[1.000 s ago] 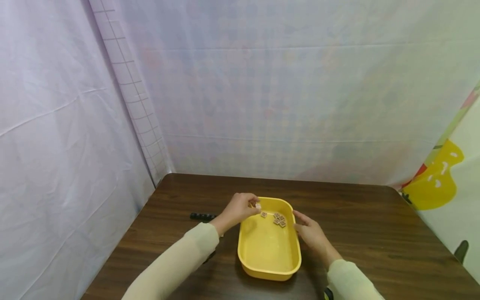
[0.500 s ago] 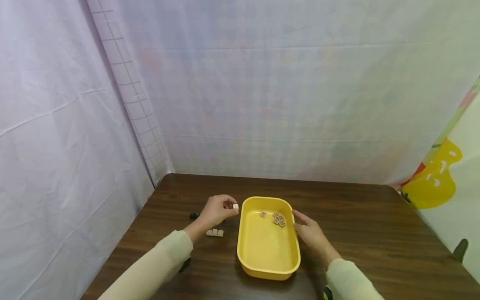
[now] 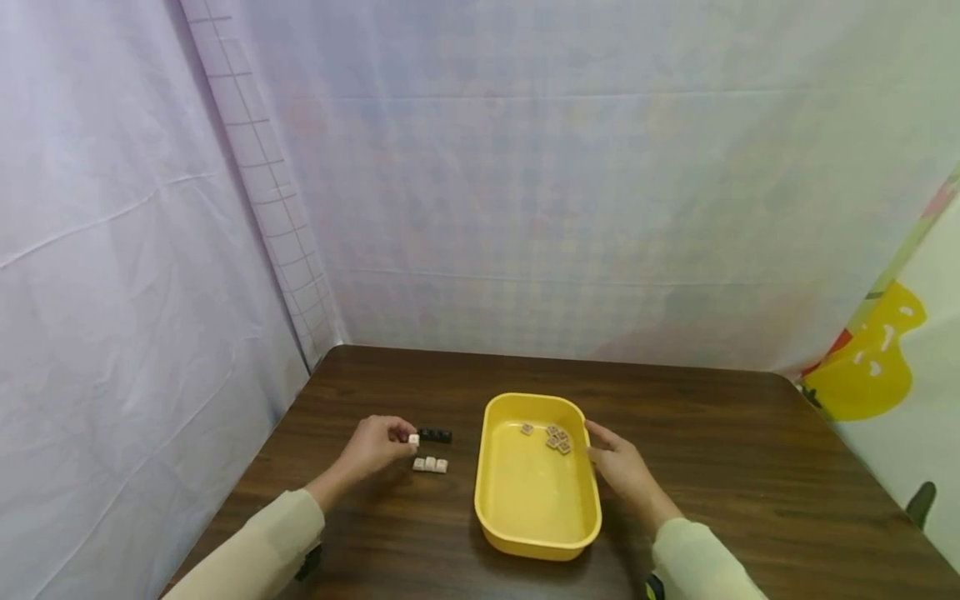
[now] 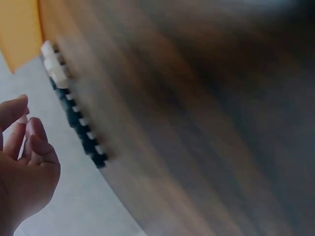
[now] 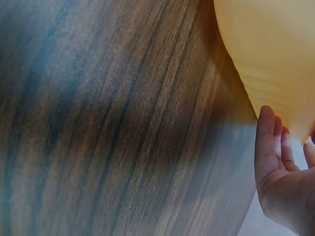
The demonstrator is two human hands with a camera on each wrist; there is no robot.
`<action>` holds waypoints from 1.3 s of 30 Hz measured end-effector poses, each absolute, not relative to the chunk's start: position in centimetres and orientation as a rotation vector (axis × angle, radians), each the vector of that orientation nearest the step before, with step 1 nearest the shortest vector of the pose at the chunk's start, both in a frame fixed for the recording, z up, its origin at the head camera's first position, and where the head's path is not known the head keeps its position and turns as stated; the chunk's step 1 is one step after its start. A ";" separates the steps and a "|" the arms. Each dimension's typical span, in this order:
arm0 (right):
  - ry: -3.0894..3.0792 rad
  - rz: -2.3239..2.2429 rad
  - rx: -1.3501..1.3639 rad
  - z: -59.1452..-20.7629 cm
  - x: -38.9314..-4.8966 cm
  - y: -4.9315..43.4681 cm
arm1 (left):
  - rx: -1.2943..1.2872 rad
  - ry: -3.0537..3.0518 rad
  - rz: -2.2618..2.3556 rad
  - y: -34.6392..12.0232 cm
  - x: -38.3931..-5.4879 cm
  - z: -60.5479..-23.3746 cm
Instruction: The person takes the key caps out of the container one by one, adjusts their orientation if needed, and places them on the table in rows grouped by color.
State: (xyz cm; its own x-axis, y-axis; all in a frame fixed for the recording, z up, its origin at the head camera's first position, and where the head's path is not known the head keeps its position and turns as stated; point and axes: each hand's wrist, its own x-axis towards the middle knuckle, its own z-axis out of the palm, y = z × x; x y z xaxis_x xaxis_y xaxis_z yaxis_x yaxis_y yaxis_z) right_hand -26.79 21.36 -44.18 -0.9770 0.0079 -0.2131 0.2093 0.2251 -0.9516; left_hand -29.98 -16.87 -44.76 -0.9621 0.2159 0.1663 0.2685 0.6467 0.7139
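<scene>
My left hand (image 3: 375,442) pinches a small white keycap (image 3: 414,439) between thumb and fingertips, at the left end of a row of black keycaps (image 3: 437,435). Nearer to me lies a short row of white keycaps (image 3: 430,465). In the left wrist view the left hand (image 4: 29,167) is beside the black row (image 4: 81,130), its fingertips together. A yellow plastic tray (image 3: 537,552) stands to the right. My right hand (image 3: 626,471) holds its right rim, fingers along the outer wall and thumb at the edge, as the right wrist view shows the tray (image 5: 275,54) too.
Inside the tray, a cluster of small brownish square pieces (image 3: 558,440) lies toward the far right, with a single piece (image 3: 527,429) apart from it. The dark wooden table (image 3: 712,433) reaches back to a pale curtain (image 3: 562,208).
My left hand has carried the white keycap out from over the tray, leftward and down beside the black row. The white row has come into full view. The right hand stays at the tray.
</scene>
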 end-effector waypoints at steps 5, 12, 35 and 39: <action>2.349 -1.830 0.213 -43.9 -26.4 21.3 | -0.446 -2.836 -1.213 -18.0 -29.8 -45.5; 2.377 -1.790 0.216 -44.2 -26.2 21.2 | -0.507 -2.888 -1.174 -18.6 -30.0 -46.8; 2.424 -1.768 0.208 -43.6 -26.5 21.3 | -0.486 -2.925 -1.281 -18.2 -29.8 -47.3; 2.483 -1.739 0.165 -43.6 -26.5 21.2 | -0.472 -2.922 -1.286 -18.3 -29.7 -47.0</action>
